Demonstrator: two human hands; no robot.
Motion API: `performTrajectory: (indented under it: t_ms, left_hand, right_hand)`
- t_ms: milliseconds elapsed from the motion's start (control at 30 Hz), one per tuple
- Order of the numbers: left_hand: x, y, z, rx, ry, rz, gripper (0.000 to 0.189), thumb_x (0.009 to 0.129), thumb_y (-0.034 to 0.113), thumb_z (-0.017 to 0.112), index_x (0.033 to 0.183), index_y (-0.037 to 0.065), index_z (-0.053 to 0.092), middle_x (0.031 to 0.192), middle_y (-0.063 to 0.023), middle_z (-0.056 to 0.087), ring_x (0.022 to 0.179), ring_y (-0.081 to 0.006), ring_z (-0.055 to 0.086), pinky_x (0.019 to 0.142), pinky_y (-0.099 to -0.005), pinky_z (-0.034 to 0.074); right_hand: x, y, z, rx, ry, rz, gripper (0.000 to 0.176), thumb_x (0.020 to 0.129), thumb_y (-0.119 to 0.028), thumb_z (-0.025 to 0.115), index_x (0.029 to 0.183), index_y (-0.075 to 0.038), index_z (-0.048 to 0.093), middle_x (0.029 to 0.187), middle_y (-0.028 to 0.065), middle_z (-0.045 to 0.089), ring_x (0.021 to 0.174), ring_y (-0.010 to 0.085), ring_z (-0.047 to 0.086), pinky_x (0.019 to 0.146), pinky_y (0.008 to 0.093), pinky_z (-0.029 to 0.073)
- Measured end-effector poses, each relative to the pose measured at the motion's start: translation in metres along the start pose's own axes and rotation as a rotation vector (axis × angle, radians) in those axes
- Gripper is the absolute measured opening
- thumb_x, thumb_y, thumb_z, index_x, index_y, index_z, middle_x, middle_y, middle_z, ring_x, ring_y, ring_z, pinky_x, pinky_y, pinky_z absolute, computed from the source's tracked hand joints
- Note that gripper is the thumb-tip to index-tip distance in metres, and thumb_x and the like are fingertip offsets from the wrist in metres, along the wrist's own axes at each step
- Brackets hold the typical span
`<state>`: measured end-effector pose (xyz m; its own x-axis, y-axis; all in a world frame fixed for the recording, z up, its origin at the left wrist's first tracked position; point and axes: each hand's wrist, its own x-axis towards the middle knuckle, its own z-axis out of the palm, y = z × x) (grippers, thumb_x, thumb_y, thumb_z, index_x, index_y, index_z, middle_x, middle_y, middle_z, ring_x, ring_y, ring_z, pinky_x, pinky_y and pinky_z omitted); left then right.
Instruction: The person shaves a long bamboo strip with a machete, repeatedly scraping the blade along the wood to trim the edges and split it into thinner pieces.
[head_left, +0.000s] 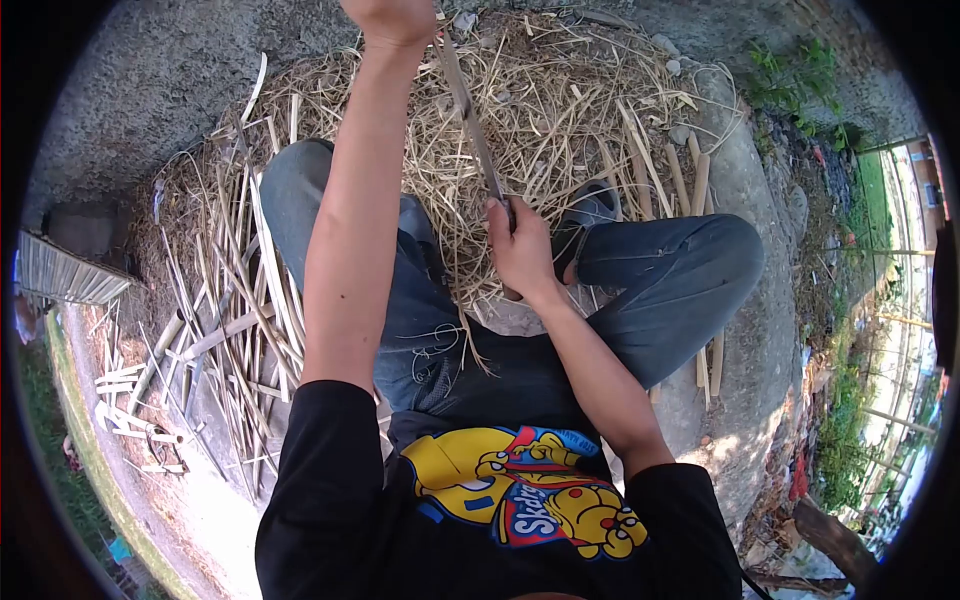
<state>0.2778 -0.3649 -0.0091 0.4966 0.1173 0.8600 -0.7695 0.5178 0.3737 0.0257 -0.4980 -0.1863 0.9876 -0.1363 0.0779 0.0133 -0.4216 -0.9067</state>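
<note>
My right hand (pixel 522 250) is closed around the near end of a long, narrow bamboo strip (pixel 470 115), with the thumb lying along it. A small dark piece shows beside the strip at my fingers; I cannot make out what it is. The strip slants up and away between my knees, a dark joint partway along it. My left arm is stretched far forward, and my left hand (pixel 392 18) is cut off by the top edge, close to the strip's far end. Its fingers are out of sight, so whether it grips anything is hidden.
Pale shavings (pixel 540 110) cover the ground around my feet. Bamboo strips (pixel 235 300) lie in a heap on the left, and several bamboo pieces (pixel 700 180) lie at the right. A rough grey wall (pixel 180 90) stands ahead. A log (pixel 835 540) is at the lower right.
</note>
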Motion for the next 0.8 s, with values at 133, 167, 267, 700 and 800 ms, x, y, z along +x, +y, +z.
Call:
performTrajectory:
  t_ms: [133, 167, 267, 700, 800]
  left_hand:
    - [-0.003, 0.037, 0.023, -0.866, 0.486, -0.412, 0.042, 0.105, 0.042, 0.05, 0.073, 0.015, 0.041, 0.061, 0.0, 0.038, 0.048, -0.0122, 0.028, 0.047, -0.0336, 0.029]
    - [-0.001, 0.039, 0.026, -0.862, 0.514, -0.422, 0.042, 0.105, 0.042, 0.05, 0.072, 0.016, 0.041, 0.06, 0.0, 0.038, 0.048, -0.012, 0.028, 0.047, -0.0337, 0.029]
    - [-0.007, 0.04, 0.031, -0.864, 0.548, -0.436, 0.043, 0.105, 0.041, 0.05, 0.071, 0.017, 0.04, 0.059, 0.0, 0.038, 0.048, -0.0118, 0.027, 0.047, -0.0337, 0.028]
    - [-0.005, 0.025, 0.028, -0.471, 0.36, -0.307, 0.05, 0.103, 0.046, 0.05, 0.066, 0.017, 0.036, 0.057, 0.0009, 0.034, 0.049, -0.0128, 0.025, 0.048, -0.0344, 0.026]
    - [-0.006, 0.03, 0.038, -0.892, 0.54, -0.483, 0.05, 0.103, 0.046, 0.051, 0.066, 0.017, 0.036, 0.057, 0.0009, 0.035, 0.048, -0.0124, 0.026, 0.048, -0.034, 0.026]
  right_hand:
    - [0.032, -0.076, -0.049, 0.294, 0.141, -0.078, 0.035, 0.109, -0.032, 0.052, 0.115, 0.001, 0.062, 0.067, 0.0008, 0.054, 0.048, 0.0059, 0.05, 0.042, 0.0232, 0.038]
    - [0.035, -0.094, -0.061, 0.34, 0.184, -0.112, 0.037, 0.11, -0.031, 0.05, 0.12, 0.002, 0.061, 0.069, 0.0007, 0.054, 0.049, 0.0048, 0.049, 0.043, 0.0225, 0.038]
    - [0.037, -0.107, -0.067, 0.364, 0.297, -0.309, 0.036, 0.11, -0.03, 0.048, 0.122, 0.003, 0.059, 0.069, 0.0007, 0.054, 0.05, 0.0043, 0.049, 0.044, 0.0216, 0.039]
    - [0.024, -0.087, -0.06, 0.36, 0.046, 0.174, 0.032, 0.106, -0.027, 0.055, 0.097, 0.003, 0.06, 0.063, 0.0136, 0.059, 0.054, 0.025, 0.061, 0.053, 0.0398, 0.046]
    - [0.029, -0.093, -0.061, 0.401, 0.202, -0.063, 0.031, 0.108, -0.027, 0.053, 0.101, 0.002, 0.059, 0.061, 0.0094, 0.056, 0.052, 0.0162, 0.058, 0.05, 0.0357, 0.044]
